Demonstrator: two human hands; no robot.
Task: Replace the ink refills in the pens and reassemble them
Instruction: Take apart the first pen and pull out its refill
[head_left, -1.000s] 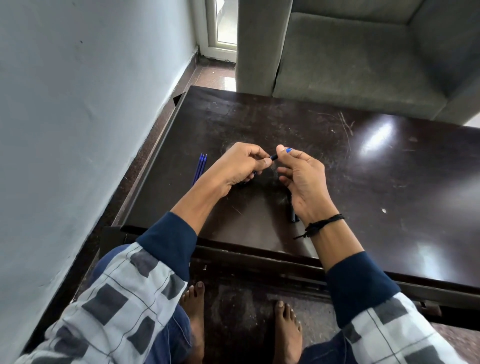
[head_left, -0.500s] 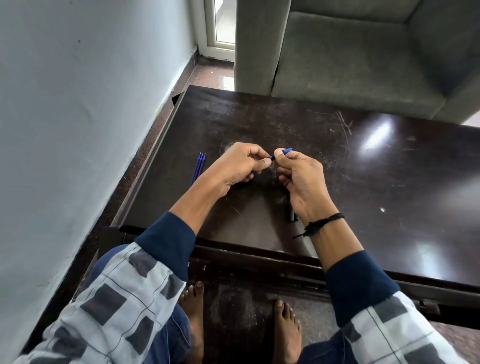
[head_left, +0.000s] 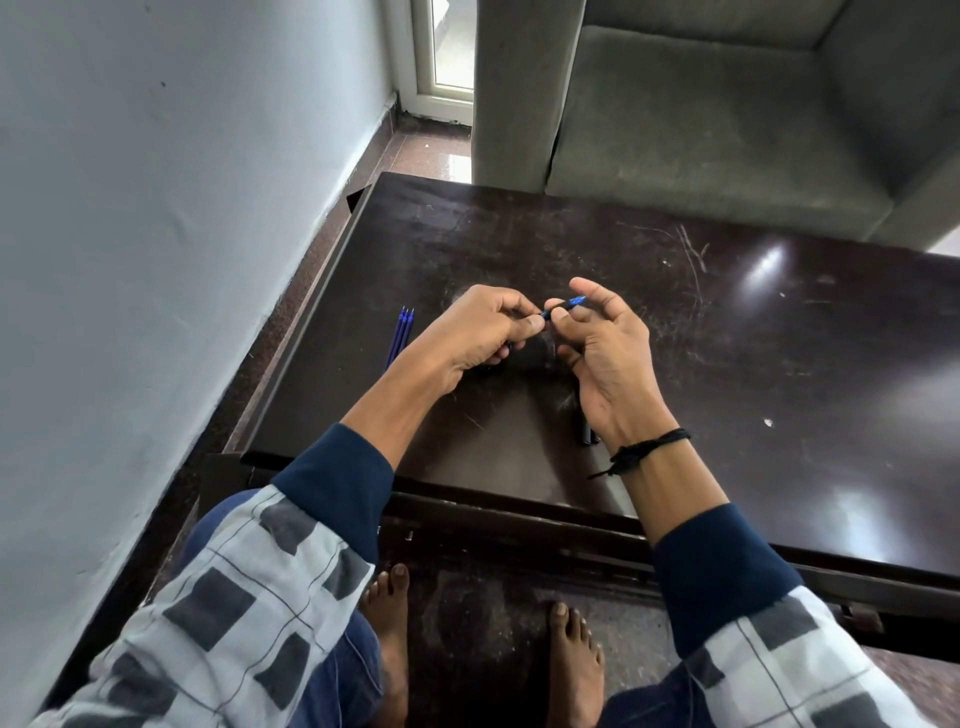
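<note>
The step in hand looks like sliding a new refill into a pen. The left hand (head_left: 483, 338) is curled tight, and its thumb and first finger pinch a thin dark piece. That is likely the pen body (head_left: 545, 314), though the fingers hide most of it. The right hand (head_left: 610, 364) pinches the blue refill (head_left: 569, 304) between thumb and first finger, and its other fingers hang loose. Both hands are held up over the table (head_left: 779, 364). The refill is thin, straight and bright blue. Next it needs a gentle push, lined up with the hole. Spare refills (head_left: 400, 335) lie side by side to the left, and dark pens (head_left: 588, 434) lie by the right wrist.
</note>
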